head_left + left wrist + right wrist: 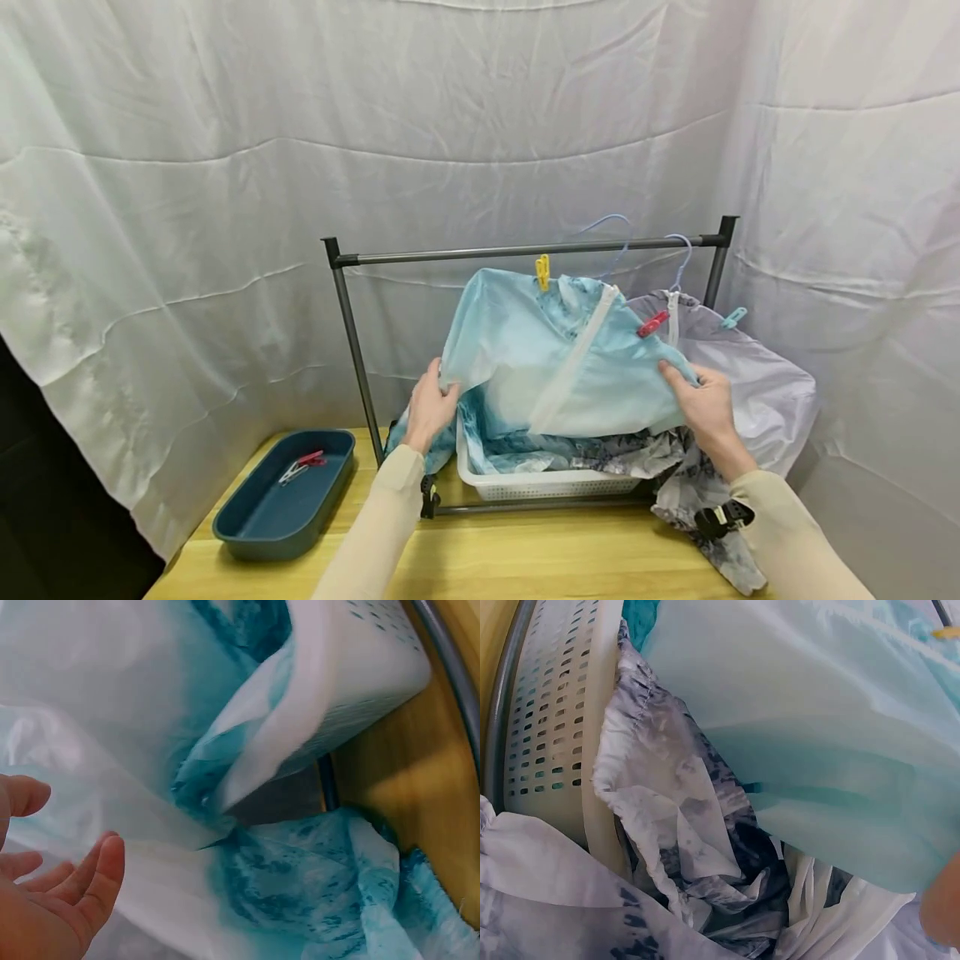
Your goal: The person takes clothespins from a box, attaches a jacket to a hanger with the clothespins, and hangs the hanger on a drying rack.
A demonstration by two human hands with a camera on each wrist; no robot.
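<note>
Curtain fabric [300,125], white and creased, closes off the scene behind the garment rack [525,248], the landmark for all positions below. The rack stands on the yellow wooden desk [525,558], its horizontal bar running left to right.

Hanging from the bar on a hanger, right of centre, is the light blue jacket [540,367], fixed by a yellow clothespin [542,271] just below the bar. Its white zipper [577,354] runs diagonally downward to the left. The jacket's width lies parallel to the bar, spanning from one hand to the other.

Further right on the bar hangs a pale lilac garment [757,375], with a red clothespin [652,324] and a teal clothespin [734,317].

Below the bar, between the rack's legs, sits a white perforated basket [540,483] containing crumpled blue and grey patterned clothes.

Left of the rack, on the desk, lies a dark teal tray [277,500] holding a red clip.

The left hand [429,408] grips the jacket's left sleeve edge in the head view; the left wrist view shows its fingers [101,877] loosely spread beside the fabric. The right hand [705,408] pinches the right sleeve edge. Both hands are about equally close to the jacket, directly in front of it.
</note>
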